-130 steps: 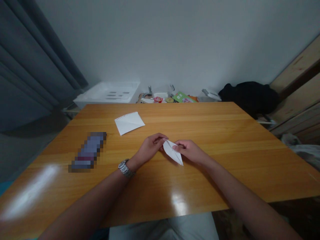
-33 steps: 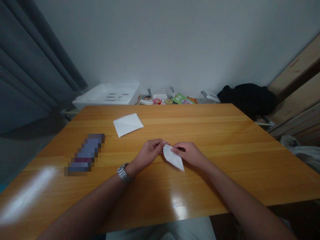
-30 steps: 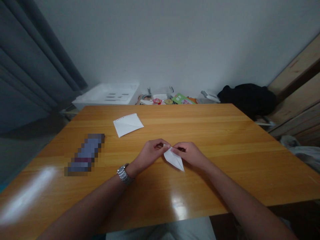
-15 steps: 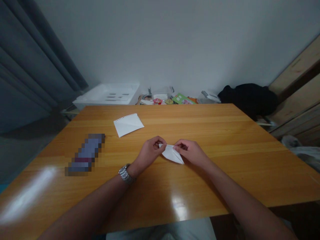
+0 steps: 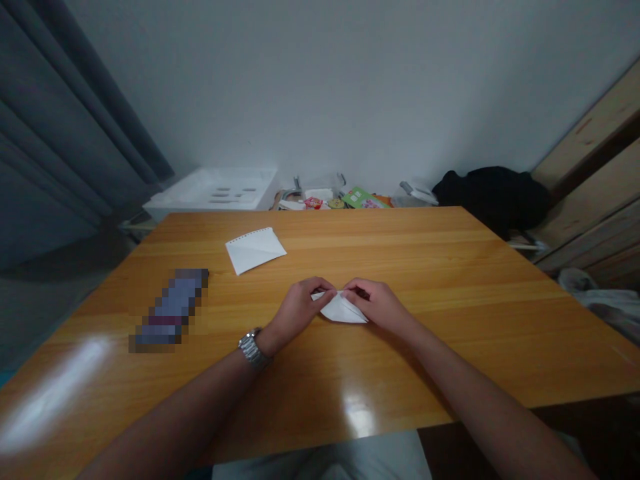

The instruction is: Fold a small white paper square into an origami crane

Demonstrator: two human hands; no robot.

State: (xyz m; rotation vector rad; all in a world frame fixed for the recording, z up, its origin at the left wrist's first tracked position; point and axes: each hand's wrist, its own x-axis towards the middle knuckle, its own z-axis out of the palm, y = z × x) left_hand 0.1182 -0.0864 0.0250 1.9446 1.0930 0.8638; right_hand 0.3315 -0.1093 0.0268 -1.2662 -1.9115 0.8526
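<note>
A small folded white paper [image 5: 343, 311] is held between both hands, just above the middle of the table. My left hand [image 5: 299, 305], with a metal watch [image 5: 253, 347] on its wrist, pinches the paper's upper left edge between thumb and fingers. On the other side, my right hand [image 5: 376, 301] grips the upper right edge in the same way. The two thumbs almost meet at the top of the paper. Part of the paper is hidden behind the fingers.
A white sheet with a perforated edge [image 5: 255, 250] lies on the wooden table [image 5: 425, 253], beyond my left hand. A blurred-out dark device [image 5: 173, 307] is at the left. Behind the table are a white tray [image 5: 215, 190], a green packet [image 5: 363, 198] and a black bag [image 5: 493, 200].
My right hand has shifted slightly left along the top edge, so the hands are closer together. The paper's lower point has lifted a little.
</note>
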